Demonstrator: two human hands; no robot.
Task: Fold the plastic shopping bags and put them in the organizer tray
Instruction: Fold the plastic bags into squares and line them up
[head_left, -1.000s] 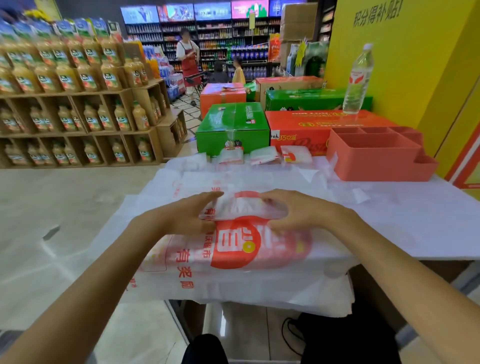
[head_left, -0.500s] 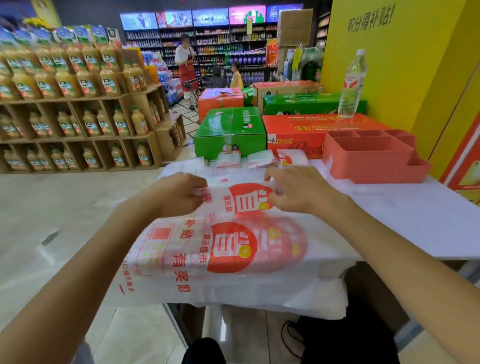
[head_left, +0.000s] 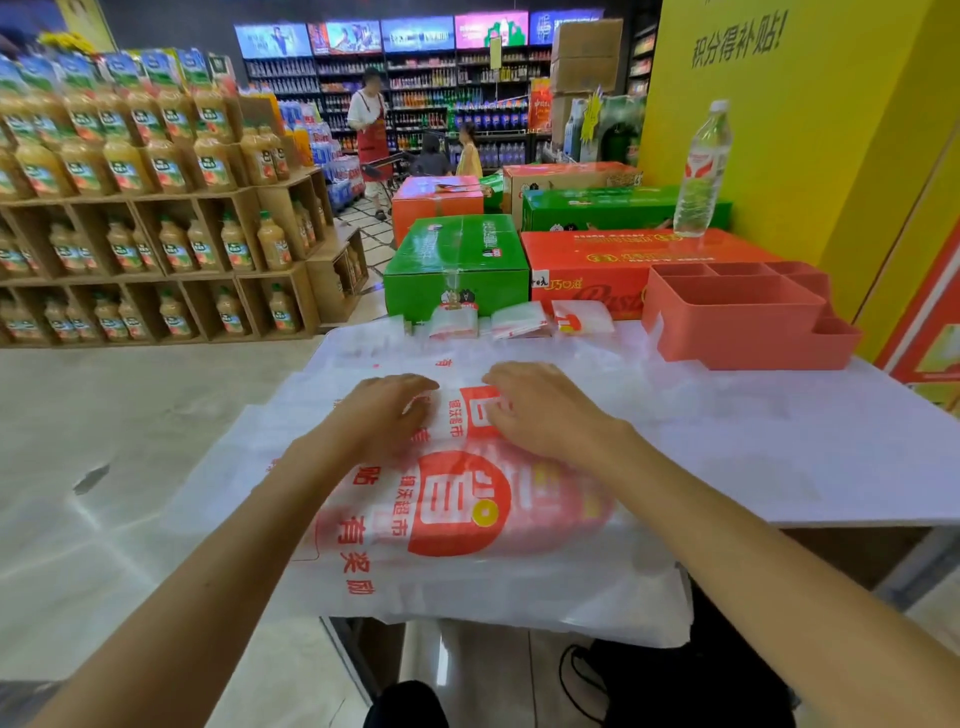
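Note:
A white plastic shopping bag (head_left: 467, 509) with a red logo lies on a stack of flat bags (head_left: 519, 608) at the table's near edge. My left hand (head_left: 384, 410) and my right hand (head_left: 540, 410) rest palm-down on its far end, fingers curled on the folded-over edge with the logo strip between them. Three small folded bags (head_left: 519, 319) lie in a row at the table's far edge. The coral organizer tray (head_left: 737, 317) stands at the far right, and no bag shows in its compartments.
Green (head_left: 457, 270) and red (head_left: 597, 260) cartons stand behind the table, one with a water bottle (head_left: 701, 171) on top. The white tabletop (head_left: 779, 457) stretches right of the bags. Juice shelves (head_left: 156, 234) fill the left. People stand far down the aisle.
Both hands gripped the bag's upper edge, lifted it away from me, and have now brought it down flat, farther out on the table.

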